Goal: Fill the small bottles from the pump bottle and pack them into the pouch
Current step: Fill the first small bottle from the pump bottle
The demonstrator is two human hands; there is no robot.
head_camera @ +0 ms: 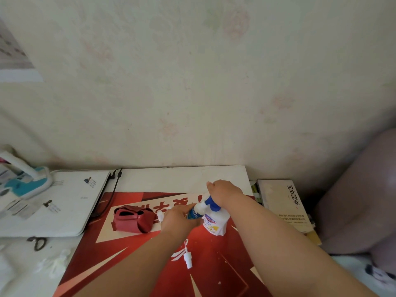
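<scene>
Pale wallpaper filled the upper frame; below it a red mat (128, 264) covered the desk. At lower centre the right hand (225, 192) curled over the blue head of the pump bottle (212, 224), while the left hand (180, 219) gripped a small bottle (194, 213) at its nozzle. The red pouch (135, 218) lay left of them, and a white spray cap (188, 259) lay below.

White table (182, 176), red poster (128, 264) spread over it, white laptop (64, 202) at left, scissors (37, 242) beside the laptop
</scene>
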